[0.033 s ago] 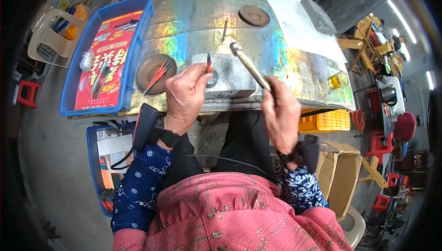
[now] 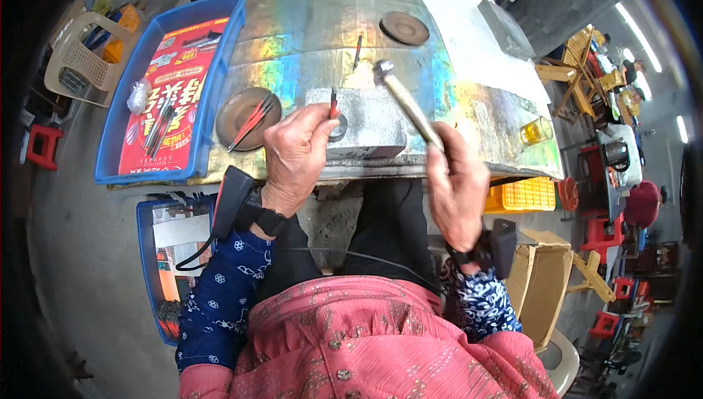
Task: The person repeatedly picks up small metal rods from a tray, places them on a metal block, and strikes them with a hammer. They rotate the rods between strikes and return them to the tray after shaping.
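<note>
My left hand (image 2: 296,146) is closed in a pinch on a slim red-and-black tool (image 2: 334,104), its dark tip pointing away from me. The hand is at the left edge of a grey metal block (image 2: 377,117), beside a small round dark metal piece (image 2: 339,132) on the block. In my right hand (image 2: 459,187) is a hammer (image 2: 407,102), gripped by its pale handle; its metal head is raised over the far right part of the block. Several similar red-and-black tools (image 2: 253,122) lie in a round brown dish (image 2: 233,106) left of my left hand.
Another such tool (image 2: 357,53) and a brown disc (image 2: 405,28) lie farther back on the table. A blue tray (image 2: 236,40) stands left; a glass of yellow liquid (image 2: 537,131) and a white sheet (image 2: 469,47) are right. Below are a blue bin (image 2: 146,252) and a cardboard box (image 2: 542,289).
My right hand and the hammer have shifted slightly to the right. My left hand keeps its pinch on the tool at nearly the same spot.
</note>
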Available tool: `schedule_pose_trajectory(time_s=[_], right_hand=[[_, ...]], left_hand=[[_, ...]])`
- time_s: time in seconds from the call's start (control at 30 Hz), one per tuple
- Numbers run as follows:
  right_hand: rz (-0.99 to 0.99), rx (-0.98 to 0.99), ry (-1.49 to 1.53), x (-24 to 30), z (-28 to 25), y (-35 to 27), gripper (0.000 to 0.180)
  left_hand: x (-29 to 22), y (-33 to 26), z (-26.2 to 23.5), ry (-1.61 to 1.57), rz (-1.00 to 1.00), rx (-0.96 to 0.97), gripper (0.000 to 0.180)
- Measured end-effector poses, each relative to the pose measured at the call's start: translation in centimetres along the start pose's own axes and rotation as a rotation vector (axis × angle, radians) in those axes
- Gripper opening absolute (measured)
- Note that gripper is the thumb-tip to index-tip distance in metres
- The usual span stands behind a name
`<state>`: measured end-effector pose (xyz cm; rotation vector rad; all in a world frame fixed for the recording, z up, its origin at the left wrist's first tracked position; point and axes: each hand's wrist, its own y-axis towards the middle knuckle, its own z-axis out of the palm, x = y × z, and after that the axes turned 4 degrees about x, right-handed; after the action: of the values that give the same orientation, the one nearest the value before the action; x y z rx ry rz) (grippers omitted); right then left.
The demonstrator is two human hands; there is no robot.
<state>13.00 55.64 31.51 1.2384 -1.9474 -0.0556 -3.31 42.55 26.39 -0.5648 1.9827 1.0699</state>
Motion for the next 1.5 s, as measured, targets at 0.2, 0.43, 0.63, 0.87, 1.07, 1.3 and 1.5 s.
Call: schedule_pose_trajectory(time_s=[0.2, 0.43, 0.63, 0.87, 1.07, 1.3, 1.5], right_hand=[[-0.192, 0.069, -0.042, 3.8, -4.1, 0.9, 0.029], [-0.325, 0.095, -0.072, 5.9, -5.1, 1.9, 0.027], [-0.428, -0.033, 0.072, 7.0, -5.7, 2.4, 0.028], [-0.289, 0.229, -0.027, 5.5, -4.3, 2.9, 0.025], [-0.184, 0.261, -0.019, 6.8, -5.3, 3.3, 0.024], [-0.509, -0.122, 0.031, 7.4, -5.3, 3.3, 0.031], [-0.140, 0.222, 0.016, 6.2, -5.0, 2.4, 0.024]], left_hand=[[0.2, 0.0, 0.2, 0.028, 0.053, -0.044, 0.015], [0.2, 0.0, 0.2, 0.069, 0.064, -0.045, 0.015], [0.1, -0.1, 0.2, 0.055, 0.048, -0.045, 0.015], [0.3, 0.0, 0.2, 0.054, 0.044, -0.047, 0.016], [0.4, -0.1, 0.2, 0.068, 0.040, -0.052, 0.016], [0.5, -0.1, 0.2, 0.051, 0.039, -0.048, 0.015], [0.5, -0.1, 0.2, 0.070, 0.037, -0.054, 0.013]])
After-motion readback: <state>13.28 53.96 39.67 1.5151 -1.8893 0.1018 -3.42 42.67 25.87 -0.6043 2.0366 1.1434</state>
